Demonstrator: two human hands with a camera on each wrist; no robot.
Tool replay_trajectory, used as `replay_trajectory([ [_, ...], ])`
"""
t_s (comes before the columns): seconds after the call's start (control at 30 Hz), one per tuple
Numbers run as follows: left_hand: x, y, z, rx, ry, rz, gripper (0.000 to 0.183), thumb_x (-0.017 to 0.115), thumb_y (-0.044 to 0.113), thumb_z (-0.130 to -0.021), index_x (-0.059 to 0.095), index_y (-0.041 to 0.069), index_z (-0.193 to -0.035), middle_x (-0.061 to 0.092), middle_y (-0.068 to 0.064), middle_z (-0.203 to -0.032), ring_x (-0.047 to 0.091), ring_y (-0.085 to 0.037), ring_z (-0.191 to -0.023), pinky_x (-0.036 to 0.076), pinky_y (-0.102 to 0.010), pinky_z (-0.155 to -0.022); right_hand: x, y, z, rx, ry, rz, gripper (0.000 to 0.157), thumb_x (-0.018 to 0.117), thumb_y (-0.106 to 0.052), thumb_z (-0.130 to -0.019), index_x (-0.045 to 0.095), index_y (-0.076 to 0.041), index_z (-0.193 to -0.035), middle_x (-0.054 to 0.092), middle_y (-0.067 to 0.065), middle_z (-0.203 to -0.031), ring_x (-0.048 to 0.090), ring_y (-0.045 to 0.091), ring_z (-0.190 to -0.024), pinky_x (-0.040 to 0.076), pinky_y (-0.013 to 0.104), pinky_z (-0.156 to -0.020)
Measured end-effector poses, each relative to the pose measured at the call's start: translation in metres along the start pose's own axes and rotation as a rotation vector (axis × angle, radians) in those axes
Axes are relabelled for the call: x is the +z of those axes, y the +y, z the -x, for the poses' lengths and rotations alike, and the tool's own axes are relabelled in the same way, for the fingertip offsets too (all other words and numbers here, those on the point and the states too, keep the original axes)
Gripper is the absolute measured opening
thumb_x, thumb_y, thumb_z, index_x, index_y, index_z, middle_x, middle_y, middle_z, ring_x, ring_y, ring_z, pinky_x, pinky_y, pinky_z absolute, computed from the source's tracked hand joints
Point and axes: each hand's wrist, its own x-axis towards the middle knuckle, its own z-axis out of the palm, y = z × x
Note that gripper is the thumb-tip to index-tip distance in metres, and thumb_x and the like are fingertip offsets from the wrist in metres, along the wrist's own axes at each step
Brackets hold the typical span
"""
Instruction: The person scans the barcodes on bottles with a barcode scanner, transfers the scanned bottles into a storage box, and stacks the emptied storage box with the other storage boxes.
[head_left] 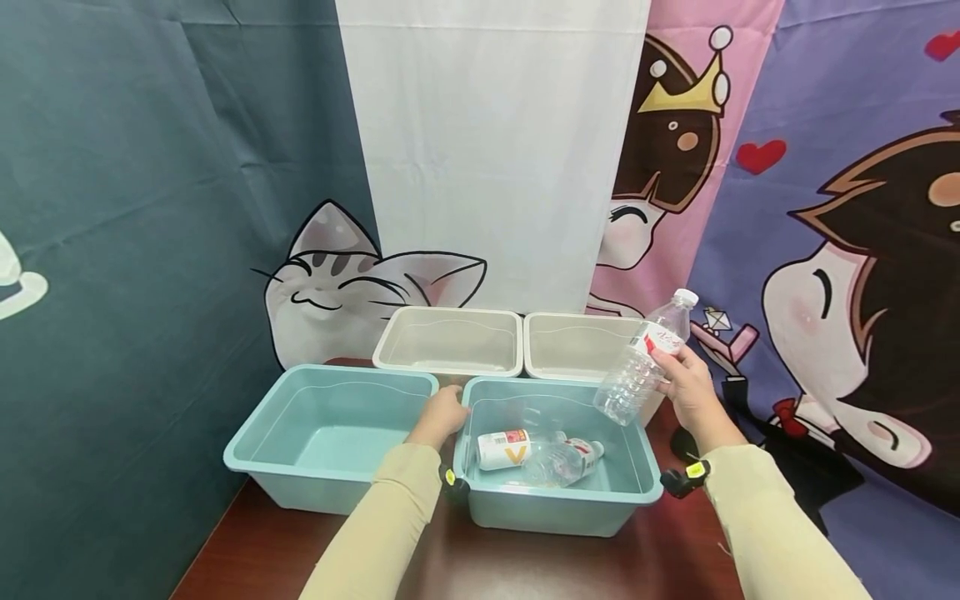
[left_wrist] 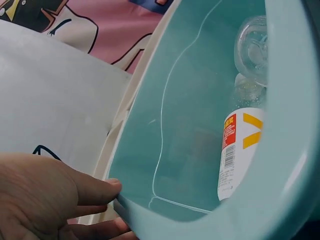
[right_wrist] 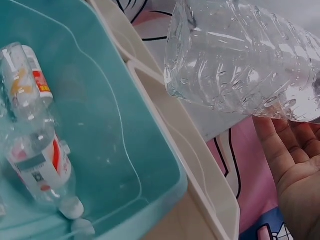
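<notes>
My right hand (head_left: 688,385) grips a clear plastic bottle (head_left: 633,375) by its red-and-white label. The bottle is tilted, white cap up, its base over the right side of the right teal bin (head_left: 555,493). In the right wrist view the ribbed bottle (right_wrist: 220,60) lies across the fingers (right_wrist: 275,142). My left hand (head_left: 442,412) pinches that bin's far left corner; in the left wrist view the thumb is at the rim (left_wrist: 165,220) with fingers below it. Inside the bin lie a white-labelled bottle (head_left: 502,450) with a yellow V and a clear bottle (head_left: 558,465).
Another teal bin (head_left: 330,475) stands to the left on the brown table (head_left: 525,567). Two beige bins stand behind, the left one (head_left: 450,312) and the right one (head_left: 577,321). A printed cloth (head_left: 487,150) hangs at the back.
</notes>
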Motion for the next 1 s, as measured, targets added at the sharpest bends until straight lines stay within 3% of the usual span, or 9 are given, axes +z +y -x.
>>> replay_trajectory([
  [0.23, -0.004, 0.002, 0.003, -0.018, -0.041, -0.036, 0.047, 0.068, 0.009, -0.091, 0.060, -0.002, -0.135, 0.064, -0.022, -0.130, 0.061, -0.043, -0.120, 0.048, -0.058, -0.104, -0.010, -0.004, 0.004, -0.018, -0.001, -0.012, 0.016, 0.058, -0.011, -0.102, 0.061, -0.022, -0.112, 0.067, -0.008, -0.102, 0.068, 0.007, -0.087, 0.061, 0.026, -0.070],
  [0.37, -0.003, 0.002, 0.002, -0.046, -0.071, 0.008, 0.047, 0.066, 0.007, -0.092, 0.058, 0.001, -0.138, 0.068, -0.025, -0.118, 0.072, -0.039, -0.089, 0.063, -0.049, -0.070, -0.018, -0.008, 0.005, -0.030, -0.012, 0.000, 0.017, 0.058, -0.010, -0.102, 0.060, -0.022, -0.113, 0.068, -0.008, -0.100, 0.069, 0.007, -0.086, 0.062, 0.026, -0.069],
  [0.43, -0.002, 0.002, 0.001, -0.050, -0.079, 0.032, 0.047, 0.065, 0.006, -0.093, 0.058, 0.001, -0.139, 0.069, -0.027, -0.112, 0.072, -0.035, -0.072, 0.062, -0.041, -0.051, -0.023, -0.011, 0.006, -0.036, -0.011, 0.003, 0.016, 0.058, -0.010, -0.102, 0.060, -0.022, -0.112, 0.069, -0.008, -0.099, 0.069, 0.007, -0.085, 0.062, 0.026, -0.069],
  [0.5, -0.002, 0.002, 0.000, -0.044, -0.078, 0.044, 0.046, 0.065, 0.006, -0.093, 0.058, 0.000, -0.139, 0.069, -0.028, -0.109, 0.070, -0.032, -0.063, 0.058, -0.037, -0.042, -0.028, -0.013, 0.006, -0.042, -0.008, 0.001, 0.016, 0.058, -0.008, -0.101, 0.061, -0.021, -0.111, 0.068, -0.008, -0.099, 0.069, 0.007, -0.085, 0.062, 0.026, -0.068],
  [0.8, -0.002, 0.002, 0.004, -0.052, -0.081, 0.099, 0.047, 0.065, 0.006, -0.094, 0.059, 0.003, -0.140, 0.070, -0.026, -0.110, 0.070, -0.030, -0.066, 0.058, -0.037, -0.043, -0.053, -0.020, 0.011, -0.066, 0.020, 0.011, 0.017, 0.060, -0.003, -0.099, 0.063, -0.019, -0.102, 0.069, -0.008, -0.097, 0.068, 0.006, -0.085, 0.061, 0.025, -0.063],
  [1.0, -0.002, 0.003, 0.006, -0.033, -0.086, 0.100, 0.048, 0.064, 0.006, -0.094, 0.057, 0.002, -0.141, 0.070, -0.025, -0.109, 0.071, -0.031, -0.070, 0.058, -0.037, -0.044, -0.069, -0.019, 0.017, -0.046, 0.046, 0.092, 0.021, 0.064, -0.006, -0.098, 0.060, -0.023, -0.109, 0.069, -0.011, -0.094, 0.068, 0.003, -0.082, 0.061, 0.023, -0.062],
])
